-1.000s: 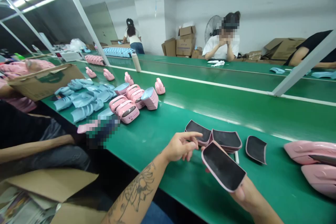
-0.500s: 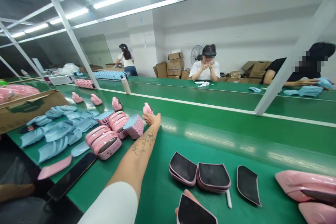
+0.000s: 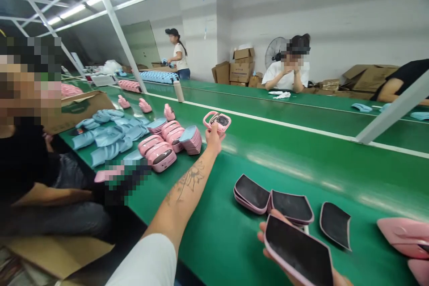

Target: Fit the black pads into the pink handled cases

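Observation:
My left hand (image 3: 213, 137) is stretched far out over the green belt (image 3: 284, 143) and is closed on a pink housing (image 3: 217, 121) with a round opening, lifted off the belt. Close to me, my right hand (image 3: 268, 243) grips a pink-rimmed panel with a black face (image 3: 298, 252), held flat and tilted. Just beyond it several more black-faced panels (image 3: 291, 206) lie on the belt, with one (image 3: 335, 224) apart to the right.
Pink housings (image 3: 161, 152) and light blue covers (image 3: 107, 132) are piled left of my arm. A seated person (image 3: 30, 152) is at the left edge, with a cardboard box (image 3: 80, 105) behind. Pink shells (image 3: 404, 232) lie at right. Other workers sit and stand across the line.
My left hand reached out from the panels to the far pile, closed on a pink housing and lifted it. My right hand kept its panel throughout.

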{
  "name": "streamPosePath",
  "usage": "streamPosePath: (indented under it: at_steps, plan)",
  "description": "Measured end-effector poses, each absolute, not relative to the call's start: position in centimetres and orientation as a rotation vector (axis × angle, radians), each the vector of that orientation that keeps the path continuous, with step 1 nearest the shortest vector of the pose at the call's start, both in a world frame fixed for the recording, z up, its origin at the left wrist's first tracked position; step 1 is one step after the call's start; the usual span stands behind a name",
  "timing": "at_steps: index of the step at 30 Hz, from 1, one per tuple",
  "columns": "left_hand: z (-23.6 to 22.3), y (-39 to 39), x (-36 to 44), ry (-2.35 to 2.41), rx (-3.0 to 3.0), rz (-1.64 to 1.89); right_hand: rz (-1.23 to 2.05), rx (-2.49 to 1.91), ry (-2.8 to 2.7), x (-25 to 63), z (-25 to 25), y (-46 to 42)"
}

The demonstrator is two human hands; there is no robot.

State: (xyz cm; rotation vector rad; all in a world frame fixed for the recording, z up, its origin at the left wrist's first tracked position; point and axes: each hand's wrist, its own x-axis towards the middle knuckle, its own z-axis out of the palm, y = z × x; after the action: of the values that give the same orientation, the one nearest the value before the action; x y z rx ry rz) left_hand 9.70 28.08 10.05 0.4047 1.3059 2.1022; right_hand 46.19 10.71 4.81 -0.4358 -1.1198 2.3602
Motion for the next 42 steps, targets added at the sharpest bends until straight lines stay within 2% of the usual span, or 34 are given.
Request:
streamPosePath:
  at_steps: [3, 5, 9, 13, 17, 22, 42]
  plan:
    - [10.0, 21.0, 12.1, 0.755, 0.528, 1.953, 2.194, -0.462, -1.007, 46.9, 5.2, 10.0]
    - [9.6, 15.3, 13.9, 0.551, 0.576, 1.833, 2.108, -0.440, -1.007, 46.4, 5.5, 9.7]
    - [7.1, 5.5, 16.7, 0.585, 0.557, 1.662, 1.922, -0.480, -1.101, 43.4, 5.6, 9.5]
    - [3.8, 0.2, 18.8, 0.761, 0.572, 1.697, 1.752, -0.610, -1.330, 39.8, 5.3, 8.2]
    - [1.6, -1.4, 20.4, 0.862, 0.684, 1.765, 1.413, -0.659, -1.673, 37.8, 4.6, 6.4]
    - [1.0, -1.7, 21.5, 0.935, 0.732, 1.802, 1.044, -0.728, -1.902, 37.6, 3.0, 5.1]
    - [0.9, -1.9, 21.9, 0.979, 0.984, 1.760, 0.897, -0.939, -2.125, 37.3, 0.9, 5.0]
